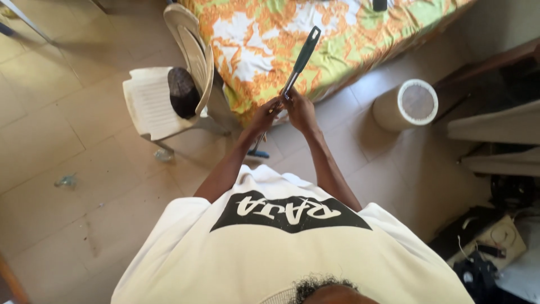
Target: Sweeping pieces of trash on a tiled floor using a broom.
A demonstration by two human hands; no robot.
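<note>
Far left: small scrap of litter [66,180] on the tiled floor [56,112], too blurred to identify. Next, 1 white plastic chair [154,104] with a dark rounded object [183,92] on its seat, kind unclear. Behind, bed under a floral orange-and-green sheet [337,34], cut off by the top edge.

Centre: left hand [263,116] and right hand [301,111] raised together, touching, both closed around the lower end of 1 long slim tool [300,62]. Handle dark green with a hanging slot at the tip, metal shank below, angled up and right over the sheet's edge. Working end buried in the fingers, shape impossible to tell. Below the left wrist, a blue bit [259,152] on the floor, mostly hidden.

Right: white cylindrical bin [405,105], then dark clutter and cables [484,253], hard to make out.
</note>
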